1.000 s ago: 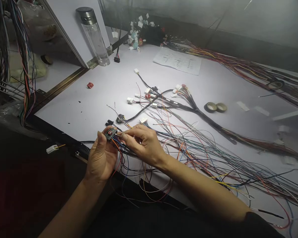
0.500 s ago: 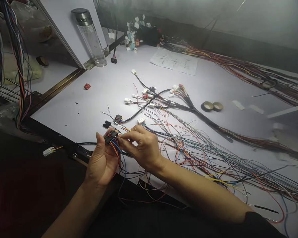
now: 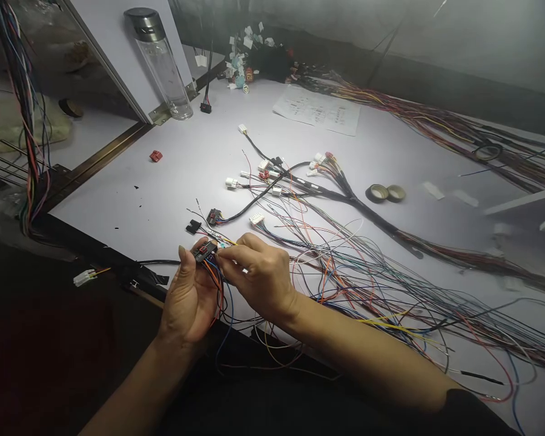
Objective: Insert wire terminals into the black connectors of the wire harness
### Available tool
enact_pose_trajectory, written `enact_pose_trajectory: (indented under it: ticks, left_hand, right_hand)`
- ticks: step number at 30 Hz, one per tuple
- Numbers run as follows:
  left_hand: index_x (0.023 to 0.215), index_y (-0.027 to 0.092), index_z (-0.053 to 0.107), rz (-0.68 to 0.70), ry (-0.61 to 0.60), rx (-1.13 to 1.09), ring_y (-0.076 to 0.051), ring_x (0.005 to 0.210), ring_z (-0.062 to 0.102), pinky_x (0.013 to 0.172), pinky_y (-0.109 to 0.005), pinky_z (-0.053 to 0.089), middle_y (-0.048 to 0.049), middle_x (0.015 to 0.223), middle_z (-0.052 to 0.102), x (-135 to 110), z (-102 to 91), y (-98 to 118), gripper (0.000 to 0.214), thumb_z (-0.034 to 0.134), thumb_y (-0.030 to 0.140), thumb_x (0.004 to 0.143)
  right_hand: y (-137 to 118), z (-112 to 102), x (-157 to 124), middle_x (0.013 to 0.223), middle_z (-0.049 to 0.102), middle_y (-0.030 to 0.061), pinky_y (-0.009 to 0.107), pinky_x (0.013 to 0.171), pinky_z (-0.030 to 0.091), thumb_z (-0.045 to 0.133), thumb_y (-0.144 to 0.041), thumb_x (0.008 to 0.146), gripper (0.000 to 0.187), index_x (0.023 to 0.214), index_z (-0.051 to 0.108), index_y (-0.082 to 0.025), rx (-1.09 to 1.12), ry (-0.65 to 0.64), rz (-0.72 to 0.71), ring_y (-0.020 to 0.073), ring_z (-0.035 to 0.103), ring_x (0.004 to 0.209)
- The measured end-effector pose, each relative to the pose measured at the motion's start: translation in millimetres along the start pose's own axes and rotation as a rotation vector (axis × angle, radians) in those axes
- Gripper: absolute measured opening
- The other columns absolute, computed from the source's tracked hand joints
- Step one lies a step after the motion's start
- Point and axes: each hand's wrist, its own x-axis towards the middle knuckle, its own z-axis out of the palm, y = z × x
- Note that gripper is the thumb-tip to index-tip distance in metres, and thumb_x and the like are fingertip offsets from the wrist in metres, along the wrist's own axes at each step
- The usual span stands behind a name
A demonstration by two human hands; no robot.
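Observation:
Between the thumb and fingers of my left hand [image 3: 188, 297] sits a black wire connector [image 3: 204, 250] with a red insert. Orange, blue and black wires [image 3: 214, 277] hang from it across the palm. My right hand [image 3: 261, 272] pinches at the connector's right end; a small pale tip shows at its fingertips, probably a wire end, though the fingers cover most of it. Just beyond lie a small black connector [image 3: 193, 226] and another black connector [image 3: 214, 217] on a sleeved cable. A white multi-pin connector [image 3: 257, 219] rests behind my right hand.
A branching wire harness [image 3: 327, 192] with white and red plugs spreads over the white table [image 3: 118, 194]. Loose wires [image 3: 345, 284] tangle to the right. Two tape rolls [image 3: 386, 193], a paper sheet [image 3: 318, 112], a red connector [image 3: 156, 156] and a glass bottle [image 3: 163, 72] stand or lie farther back.
The whole view has shifted slightly. Both hands keep their hold at the connector, with the right fingertips still at its right end.

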Motion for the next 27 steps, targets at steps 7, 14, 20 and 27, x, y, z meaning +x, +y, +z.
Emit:
enact_pose_trajectory:
  ticks: [7,14,20,27]
  left_hand:
    - [0.091,0.012,0.066,-0.062,-0.008,-0.055,-0.011,0.072,0.071,0.070,-0.019,0.058,-0.0040,0.081,0.074,-1,-5.2,-6,0.046,0.028,0.036,0.102]
    - [0.086,0.013,0.067,0.022,-0.030,-0.041,-0.013,0.076,0.070,0.079,-0.026,0.059,-0.0037,0.081,0.073,5,-7.4,0,0.045,0.034,0.040,0.100]
    - [0.088,0.013,0.069,0.072,-0.111,0.029,-0.014,0.075,0.069,0.082,-0.031,0.060,-0.0045,0.083,0.073,6,-15.2,3,0.037,0.045,0.040,0.097]
    - [0.090,0.013,0.070,0.074,-0.121,0.059,-0.015,0.079,0.070,0.079,-0.028,0.060,-0.0071,0.084,0.072,4,-18.8,0,0.034,0.048,0.038,0.096]
  right_hand:
    - [2,2,-5,0.068,0.061,-0.0015,0.023,0.051,0.035,0.059,-0.028,0.090,0.021,0.080,0.076,-0.022,-0.021,-0.001,-0.038,0.0081,0.053,0.055]
    - [6,-10,-10,0.069,0.061,0.0000,0.020,0.056,0.042,0.059,-0.029,0.093,0.020,0.087,0.075,-0.020,0.108,0.028,-0.002,0.0080,0.055,0.059]
    - [9,-13,-15,0.070,0.061,0.0008,0.020,0.057,0.044,0.062,-0.026,0.091,0.015,0.087,0.075,-0.019,0.187,0.052,0.010,0.0085,0.056,0.060]
    - [8,-12,-16,0.068,0.060,-0.0004,0.021,0.056,0.044,0.065,-0.023,0.088,0.010,0.085,0.075,-0.019,0.236,0.030,0.023,0.0086,0.055,0.060]
